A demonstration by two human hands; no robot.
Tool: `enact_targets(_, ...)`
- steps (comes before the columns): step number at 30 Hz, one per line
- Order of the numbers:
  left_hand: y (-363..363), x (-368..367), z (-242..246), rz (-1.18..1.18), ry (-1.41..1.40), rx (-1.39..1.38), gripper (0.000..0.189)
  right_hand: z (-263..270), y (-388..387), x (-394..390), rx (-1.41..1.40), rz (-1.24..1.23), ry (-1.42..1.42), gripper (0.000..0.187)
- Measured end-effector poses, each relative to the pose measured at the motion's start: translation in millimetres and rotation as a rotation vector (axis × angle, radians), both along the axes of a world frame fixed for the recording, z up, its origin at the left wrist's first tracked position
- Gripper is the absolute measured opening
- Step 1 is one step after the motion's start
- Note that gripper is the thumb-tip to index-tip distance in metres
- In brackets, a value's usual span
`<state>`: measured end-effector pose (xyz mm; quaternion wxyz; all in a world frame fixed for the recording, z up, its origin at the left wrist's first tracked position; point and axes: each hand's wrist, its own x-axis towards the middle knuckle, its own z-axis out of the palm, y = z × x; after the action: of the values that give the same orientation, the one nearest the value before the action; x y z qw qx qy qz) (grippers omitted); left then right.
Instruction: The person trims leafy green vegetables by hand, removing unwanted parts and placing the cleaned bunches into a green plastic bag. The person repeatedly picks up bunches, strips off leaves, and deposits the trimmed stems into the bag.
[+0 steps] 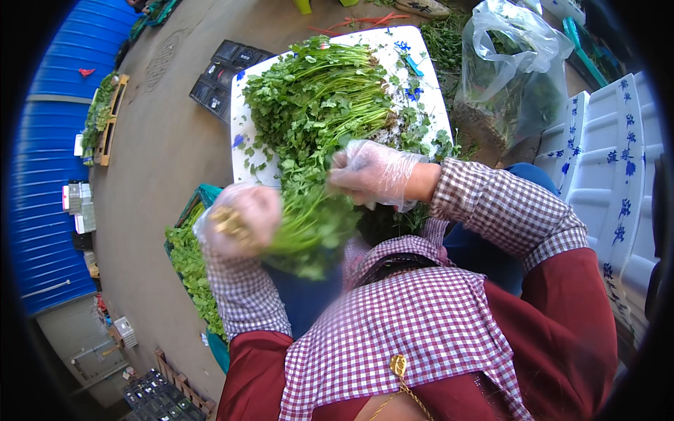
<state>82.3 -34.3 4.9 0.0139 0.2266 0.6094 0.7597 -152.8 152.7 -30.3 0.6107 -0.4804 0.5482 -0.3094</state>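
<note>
In my left hand (245, 216), gloved in clear plastic, is a bunch of coriander-like leafy herbs (310, 226). The stems come out of the fist and the leaves spread to the right above my lap; both are motion-blurred. My right hand (371, 171), also in a clear plastic glove, is at the near side of the table, its fingers curled beside the leaves. Whether it pinches any is hidden. Beyond both hands, a large pile of the same herbs (316, 94) lies on a white board-like tabletop (416, 44), roots pointing right.
A green-rimmed crate of herbs (197, 273) stands left of my legs. Black crates (226, 79) sit behind the table's left side. To the right are a clear plastic bag of greens (511, 79) and white foam boxes (600, 152) bearing writing. A blue tool (413, 63) lies on the tabletop.
</note>
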Motion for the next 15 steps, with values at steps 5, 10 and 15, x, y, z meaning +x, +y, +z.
enact_targets(5, -27, 25, 18, -0.350, 0.295, 0.218, 0.022, -55, 9, -22, 0.185, 0.744, 0.886, 0.025)
enact_targets(10, -29, 39, 28, -0.269, 0.344, 0.307, 0.013, -96, 14, -41, 0.208, 0.756, 0.997, 0.028)
enact_targets(15, -18, 20, 18, -0.299, 0.300, 0.324, 0.022, -26, 0, -31, -0.210, 0.148, 0.343, 0.031)
